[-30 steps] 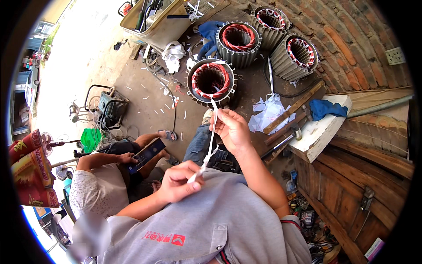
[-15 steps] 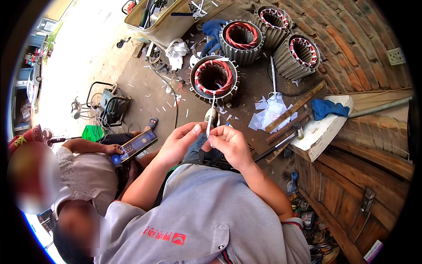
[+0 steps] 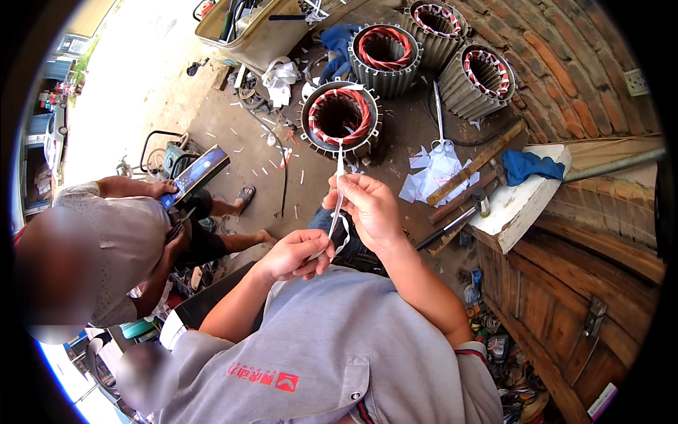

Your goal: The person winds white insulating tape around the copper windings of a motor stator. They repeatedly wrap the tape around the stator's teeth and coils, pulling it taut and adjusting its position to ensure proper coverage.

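A strip of white cloth tape [image 3: 340,165] runs taut from the red-wrapped winding [image 3: 361,125] of the nearest motor stator [image 3: 306,133] back toward me. Partway along it, my right hand [image 3: 371,212] pinches the tape between thumb and fingers. Closer to my body and lower left, my left hand [image 3: 295,256] is closed on the same tape. A loose end curls beside the tape between the two hands. The stator stands upright on the floor, its round bore facing up.
Three more stators, one a finned stator [image 3: 387,74], stand behind. At right, scissors [image 3: 440,134] lie by paper scraps [image 3: 432,173], near a wooden bar [image 3: 459,180] and a white block [image 3: 519,212] with a blue cloth [image 3: 531,165]. A person [image 3: 116,240] at left holds a flat box [image 3: 198,175].
My right hand has moved forward along the tape toward the stator. My left hand has drawn back toward my body. At left, the person with the box has shifted, and the box is farther left.
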`<state>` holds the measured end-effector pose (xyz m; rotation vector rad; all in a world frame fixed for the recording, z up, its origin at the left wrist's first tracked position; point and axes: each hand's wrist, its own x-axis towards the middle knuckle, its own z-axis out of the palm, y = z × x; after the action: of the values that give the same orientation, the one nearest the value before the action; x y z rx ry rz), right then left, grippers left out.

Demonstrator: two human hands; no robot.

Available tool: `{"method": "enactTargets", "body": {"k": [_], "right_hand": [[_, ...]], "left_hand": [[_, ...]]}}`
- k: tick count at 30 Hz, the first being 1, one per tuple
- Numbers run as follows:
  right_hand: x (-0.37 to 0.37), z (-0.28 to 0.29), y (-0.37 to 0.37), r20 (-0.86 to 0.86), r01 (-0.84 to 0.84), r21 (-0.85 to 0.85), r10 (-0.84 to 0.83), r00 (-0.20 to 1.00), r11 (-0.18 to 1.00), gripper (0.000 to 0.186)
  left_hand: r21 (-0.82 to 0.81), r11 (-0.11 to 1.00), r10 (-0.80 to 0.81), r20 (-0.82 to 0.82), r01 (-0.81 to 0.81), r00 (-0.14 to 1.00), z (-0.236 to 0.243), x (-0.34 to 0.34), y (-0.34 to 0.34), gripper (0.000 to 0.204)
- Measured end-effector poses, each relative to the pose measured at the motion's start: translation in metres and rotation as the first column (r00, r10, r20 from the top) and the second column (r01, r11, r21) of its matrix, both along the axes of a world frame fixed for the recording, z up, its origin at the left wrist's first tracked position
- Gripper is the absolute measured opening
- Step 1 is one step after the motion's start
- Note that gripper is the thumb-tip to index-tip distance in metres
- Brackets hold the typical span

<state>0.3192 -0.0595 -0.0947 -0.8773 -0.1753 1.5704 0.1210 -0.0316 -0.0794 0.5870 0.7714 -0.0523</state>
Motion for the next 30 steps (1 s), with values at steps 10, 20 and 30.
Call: {"method": "enactTargets", "body": {"k": [10, 20, 30], "right_hand": [[0.007, 0.048, -0.01, 0.196, 0.041, 0.139, -0.068, 0.978, 0.989, 0.023], [-0.009, 0.068, -0.075, 0.584, -0.355, 0.126, 0.22, 0.782, 0.926, 0.016], [0.058, 0.039, -0.158, 0.981, -0.368, 0.037, 0.036, 0.189, 0.929, 0.003]], "left_hand": [[0.049, 0.927, -0.297, -0.509, 0.372, 0.808, -0.101, -0.15, 0.003, 0.032], [0.183, 0.974, 0.107, 0.149, -0.134, 0.983, 0.058, 0.028, 0.014, 0.049], [-0.155, 0.873, 0.485, 0.185, -0.462, 0.854, 0.065, 0.022, 0.023, 0.03]]}}
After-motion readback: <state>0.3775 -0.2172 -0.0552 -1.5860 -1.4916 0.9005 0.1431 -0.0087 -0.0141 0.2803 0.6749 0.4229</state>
